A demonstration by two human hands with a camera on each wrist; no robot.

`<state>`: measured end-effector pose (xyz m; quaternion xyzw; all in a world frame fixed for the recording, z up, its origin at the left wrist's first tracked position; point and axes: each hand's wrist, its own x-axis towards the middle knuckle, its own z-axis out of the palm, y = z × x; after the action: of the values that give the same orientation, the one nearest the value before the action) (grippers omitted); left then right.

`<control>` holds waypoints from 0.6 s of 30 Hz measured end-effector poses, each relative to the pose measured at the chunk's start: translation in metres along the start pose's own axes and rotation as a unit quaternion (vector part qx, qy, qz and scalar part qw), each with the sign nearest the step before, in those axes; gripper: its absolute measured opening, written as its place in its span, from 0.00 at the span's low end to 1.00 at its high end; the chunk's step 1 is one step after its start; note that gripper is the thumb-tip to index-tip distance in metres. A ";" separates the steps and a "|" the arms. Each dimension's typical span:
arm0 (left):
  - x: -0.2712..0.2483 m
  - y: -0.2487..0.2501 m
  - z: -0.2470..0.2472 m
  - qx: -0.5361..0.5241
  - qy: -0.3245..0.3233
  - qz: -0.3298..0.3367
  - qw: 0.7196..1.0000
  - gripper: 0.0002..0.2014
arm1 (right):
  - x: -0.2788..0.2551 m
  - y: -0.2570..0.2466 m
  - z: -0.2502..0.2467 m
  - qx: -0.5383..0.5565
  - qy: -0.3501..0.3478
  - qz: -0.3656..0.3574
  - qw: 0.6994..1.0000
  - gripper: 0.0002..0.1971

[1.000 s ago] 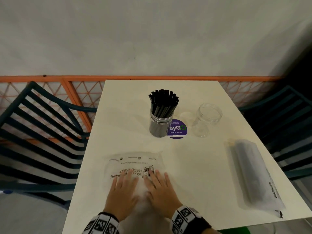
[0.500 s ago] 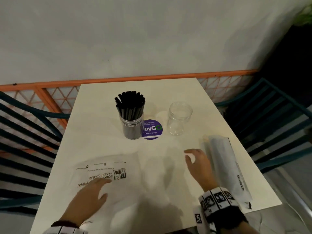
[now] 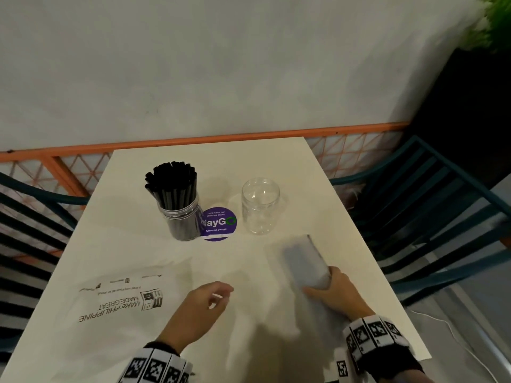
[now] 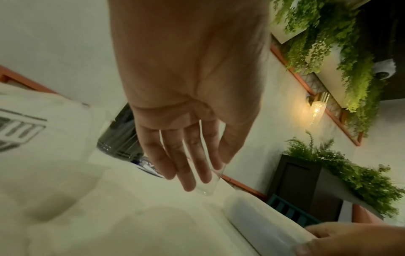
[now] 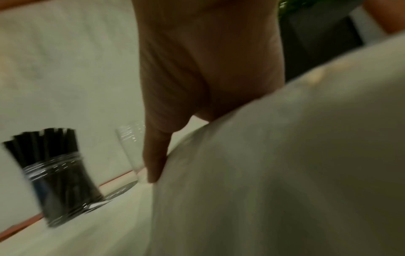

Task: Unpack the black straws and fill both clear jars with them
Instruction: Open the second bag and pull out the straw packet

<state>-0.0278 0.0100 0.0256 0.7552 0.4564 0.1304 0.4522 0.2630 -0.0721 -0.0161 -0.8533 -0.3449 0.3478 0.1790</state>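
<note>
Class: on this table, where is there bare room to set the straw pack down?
Bare patches: behind both jars toward the far table edge, and between the empty bag and the full jar. Crowded: the full jar, purple sticker and empty jar.

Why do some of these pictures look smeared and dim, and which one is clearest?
The head view is clearest: the clear jar packed with black straws and the empty clear jar look crisp, though the frosted plastic straw packet gripped by the right hand is motion-blurred. The right wrist view is smeared throughout and dim. In the left wrist view the open left hand looms large and soft, and a wall lamp glows.
</note>
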 end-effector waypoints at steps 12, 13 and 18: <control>0.003 -0.007 0.042 -0.249 0.171 -0.167 0.939 0.16 | -0.021 -0.039 0.017 -0.294 -0.109 -0.434 0.845 0.38; 0.002 -0.006 0.042 -0.255 0.183 -0.173 0.934 0.14 | -0.020 -0.039 0.018 -0.294 -0.103 -0.445 0.840 0.37; 0.002 -0.001 0.036 -0.266 0.193 -0.156 0.931 0.05 | -0.015 -0.040 0.018 -0.255 -0.089 -0.478 0.836 0.35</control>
<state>-0.0051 -0.0084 0.0042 0.4863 0.5958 0.3183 0.5543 0.2233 -0.0538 0.0000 -0.5634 -0.8004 0.1931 0.0679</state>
